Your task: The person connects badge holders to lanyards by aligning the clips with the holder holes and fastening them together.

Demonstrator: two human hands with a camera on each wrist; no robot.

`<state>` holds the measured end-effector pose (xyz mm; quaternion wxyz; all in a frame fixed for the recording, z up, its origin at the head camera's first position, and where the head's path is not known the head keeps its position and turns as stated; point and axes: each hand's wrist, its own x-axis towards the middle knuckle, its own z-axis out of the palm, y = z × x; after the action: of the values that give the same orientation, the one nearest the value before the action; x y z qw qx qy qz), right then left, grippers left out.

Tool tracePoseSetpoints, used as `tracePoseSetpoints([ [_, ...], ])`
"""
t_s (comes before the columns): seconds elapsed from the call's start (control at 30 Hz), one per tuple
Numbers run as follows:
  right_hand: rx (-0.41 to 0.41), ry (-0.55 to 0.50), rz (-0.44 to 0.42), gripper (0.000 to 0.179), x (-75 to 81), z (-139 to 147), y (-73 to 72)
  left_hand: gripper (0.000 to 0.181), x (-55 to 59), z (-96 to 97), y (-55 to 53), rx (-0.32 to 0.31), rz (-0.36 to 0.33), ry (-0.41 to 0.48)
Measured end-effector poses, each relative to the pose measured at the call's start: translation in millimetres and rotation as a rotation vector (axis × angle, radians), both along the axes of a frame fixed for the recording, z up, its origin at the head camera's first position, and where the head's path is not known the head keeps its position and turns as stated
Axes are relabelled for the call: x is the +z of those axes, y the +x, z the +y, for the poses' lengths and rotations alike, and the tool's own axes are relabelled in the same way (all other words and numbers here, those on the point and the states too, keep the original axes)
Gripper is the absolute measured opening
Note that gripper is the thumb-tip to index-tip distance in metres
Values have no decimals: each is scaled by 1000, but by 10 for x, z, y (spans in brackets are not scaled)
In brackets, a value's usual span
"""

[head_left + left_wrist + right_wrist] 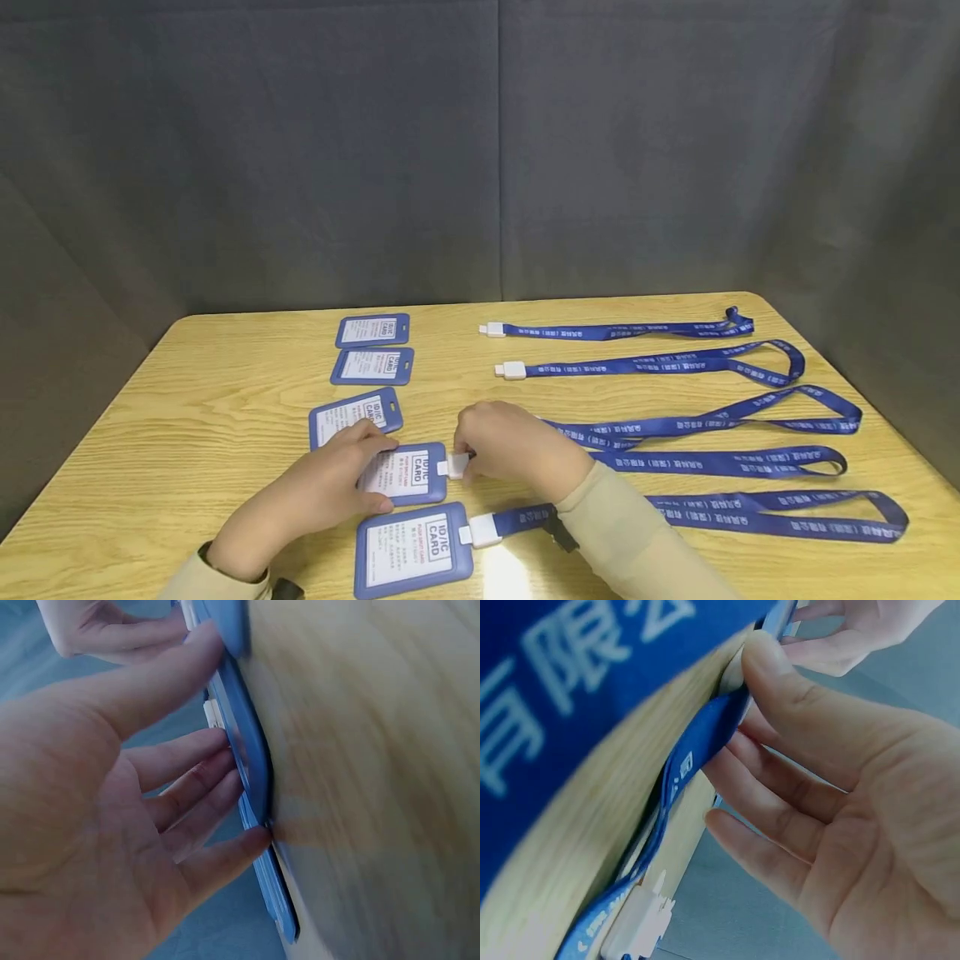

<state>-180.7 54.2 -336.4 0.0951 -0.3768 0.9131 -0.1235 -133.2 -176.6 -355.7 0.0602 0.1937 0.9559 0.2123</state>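
Observation:
Gripped across its long edges by my left hand (326, 479), a blue ID card holder (423, 479) lies face up in the front middle of the table. The thumb is at its near edge and the fingers at its far edge. My right hand (513, 446) pinches the white clip (457, 465) of a blue lanyard (693, 462) at the holder's slot end. In the right wrist view the thumb (769, 660) presses the lanyard's clip end, and the strap (701, 742) runs off behind it. The exact join between clip and slot is hidden.
Nearest me, another card holder (412, 550) has a lanyard clip (483, 530) at its slot. Farther back lie several card holders, including one at the rear (372, 331). More blue lanyards (622, 332) stretch out on the right. A grey curtain (495, 167) stands behind the wooden table (202, 400).

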Motion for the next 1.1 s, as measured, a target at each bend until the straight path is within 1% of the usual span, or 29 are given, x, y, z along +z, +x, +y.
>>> tracePoseSetpoints([
  [0.07,-5,-5,-28,21,1,27,2,65,-11,0,5,-7,-12,2],
  [0.17,-16,7,-33,29,22,67,2,64,-17,14,9,-17,-26,10],
  [0.3,-46,26,-2,38,72,99,-18,52,4,22,-2,-7,-25,24],
  [0.4,-72,23,15,36,104,121,-47,43,33,2,-30,9,-5,16],
  [0.57,-100,-2,28,31,146,188,-109,39,90,-64,-106,32,61,-10],
  [0.67,-129,-10,20,29,178,228,-145,39,134,-96,-148,44,81,-13],
  [0.87,-180,-23,-1,30,234,302,-191,40,190,-80,-278,38,69,-19],
  [0.97,-208,-37,-16,30,253,362,-225,40,204,-38,-353,27,56,1],
  [1.03,-222,-50,-18,31,263,405,-249,40,213,-6,-396,30,49,13],
  [1.1,-234,-52,-21,31,272,445,-268,41,216,21,-431,48,42,21],
])
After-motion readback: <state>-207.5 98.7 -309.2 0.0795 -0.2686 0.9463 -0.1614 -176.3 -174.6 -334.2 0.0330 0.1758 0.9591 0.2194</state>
